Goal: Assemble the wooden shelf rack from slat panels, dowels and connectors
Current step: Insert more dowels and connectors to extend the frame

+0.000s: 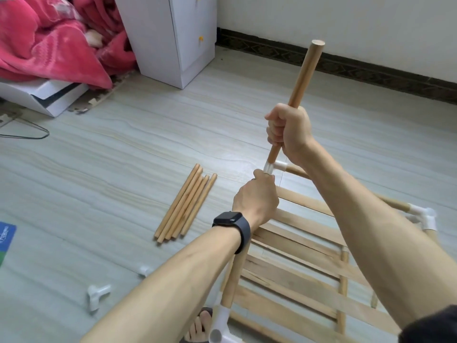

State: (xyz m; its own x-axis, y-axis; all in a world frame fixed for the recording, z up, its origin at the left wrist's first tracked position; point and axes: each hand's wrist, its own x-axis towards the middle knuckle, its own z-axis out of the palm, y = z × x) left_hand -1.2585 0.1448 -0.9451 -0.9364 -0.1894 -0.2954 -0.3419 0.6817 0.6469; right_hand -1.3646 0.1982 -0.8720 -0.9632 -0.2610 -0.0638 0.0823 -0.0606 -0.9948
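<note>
On the pale floor (pixel 123 144), the right hand (pixel 288 129) grips an upright dowel (pixel 304 75) entering the white connector (pixel 274 167) at the slat panel's (pixel 296 256) 11 o'clock corner, while the left hand (pixel 257 196) grips that connector from below; seating it probably needs a straight downward push.

the right hand (pixel 288 131) grips a tilted dowel (pixel 305 75) in a fist, and the dowel's lower end meets a white corner connector (pixel 274 167). just under that connector the left hand (pixel 257 196), a dark smartwatch (pixel 231 220) on its wrist, grips the frame dowel (pixel 235 280) that runs along the edge of the slat panel (pixel 296 263). five loose dowels (pixel 185 205) lie side by side on the pale floor (pixel 123 157) to the left, with two spare connectors (pixel 97 297) nearer the person.
</note>
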